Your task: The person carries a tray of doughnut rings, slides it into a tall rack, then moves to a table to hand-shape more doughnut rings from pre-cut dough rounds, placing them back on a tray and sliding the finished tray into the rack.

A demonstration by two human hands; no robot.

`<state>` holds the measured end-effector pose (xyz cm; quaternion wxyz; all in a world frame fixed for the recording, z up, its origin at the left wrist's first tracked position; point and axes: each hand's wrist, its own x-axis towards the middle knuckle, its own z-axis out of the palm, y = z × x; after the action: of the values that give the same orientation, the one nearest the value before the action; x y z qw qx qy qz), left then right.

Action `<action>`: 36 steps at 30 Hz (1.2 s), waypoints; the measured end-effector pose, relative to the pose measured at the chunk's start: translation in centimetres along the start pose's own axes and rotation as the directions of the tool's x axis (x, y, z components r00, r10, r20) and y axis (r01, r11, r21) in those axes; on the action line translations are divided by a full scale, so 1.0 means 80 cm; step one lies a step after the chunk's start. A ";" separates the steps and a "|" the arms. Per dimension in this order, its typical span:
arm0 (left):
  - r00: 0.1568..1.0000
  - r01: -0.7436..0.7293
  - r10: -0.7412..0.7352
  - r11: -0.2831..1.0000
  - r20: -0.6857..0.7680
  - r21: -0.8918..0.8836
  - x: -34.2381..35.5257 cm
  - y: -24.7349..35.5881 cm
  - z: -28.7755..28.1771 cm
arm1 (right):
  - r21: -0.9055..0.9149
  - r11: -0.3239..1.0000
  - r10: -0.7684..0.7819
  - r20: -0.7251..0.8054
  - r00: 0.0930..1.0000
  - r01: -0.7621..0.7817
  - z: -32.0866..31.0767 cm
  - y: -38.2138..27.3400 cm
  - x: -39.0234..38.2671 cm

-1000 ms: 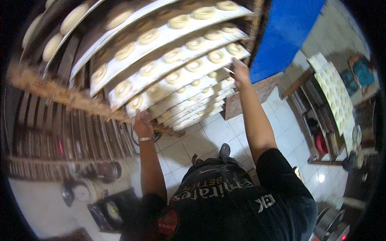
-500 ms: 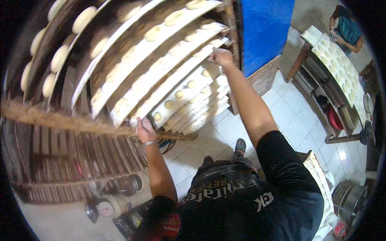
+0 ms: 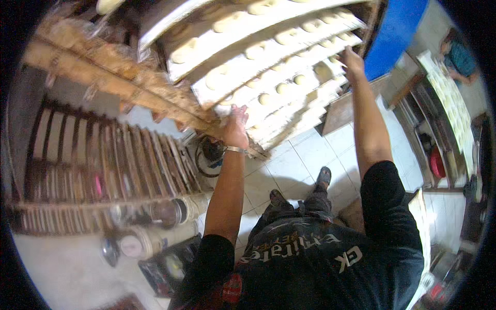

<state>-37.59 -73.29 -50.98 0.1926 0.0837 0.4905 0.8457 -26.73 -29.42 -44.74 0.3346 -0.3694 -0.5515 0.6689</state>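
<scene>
A wooden rack [image 3: 77,51] holds several stacked white trays [image 3: 181,72] with pale dough pieces, some ring-shaped [image 3: 287,36], others round [image 3: 281,89]. My left hand [image 3: 235,129] reaches to the front edge of a middle tray near its left end, fingers stretched out and apart against it. My right hand [image 3: 353,64] has its fingers curled round that tray's right end, partly out of sight. The trays are bright and slightly blurred, so finger contact is hard to make out exactly.
Slatted racks [image 3: 108,160] and containers [image 3: 134,243] stand at left. At right are a blue wall panel [image 3: 392,31], a table [image 3: 442,98] of dough rounds over shelves with a red object [image 3: 435,164], and a person [image 3: 460,64] beside it. Tiled floor [image 3: 287,163] lies around my feet.
The rack sits higher and farther right in view. My left hand's fingers have straightened from their curl round the tray's edge. My right hand stays at the tray's right end.
</scene>
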 end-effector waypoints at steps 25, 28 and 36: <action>0.205 -0.669 -0.027 0.726 0.978 0.160 -0.241 -0.182 0.403 | 0.784 0.616 0.212 -0.066 0.975 -0.081 -0.266 0.197 -0.283; 0.055 -0.728 -0.269 0.648 0.961 0.223 -0.198 -0.214 0.423 | 0.882 0.309 0.278 0.274 0.921 -0.356 -0.238 0.133 -0.291; 0.495 -0.338 -0.834 0.074 0.244 0.938 0.029 -0.403 0.275 | 0.056 0.967 0.255 -0.269 0.929 -0.249 -0.449 0.068 -0.153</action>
<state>-24.55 -40.45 -67.78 0.4617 0.4504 0.7588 0.0904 10.20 -23.16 -52.80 0.3227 -0.5226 -0.4408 0.6545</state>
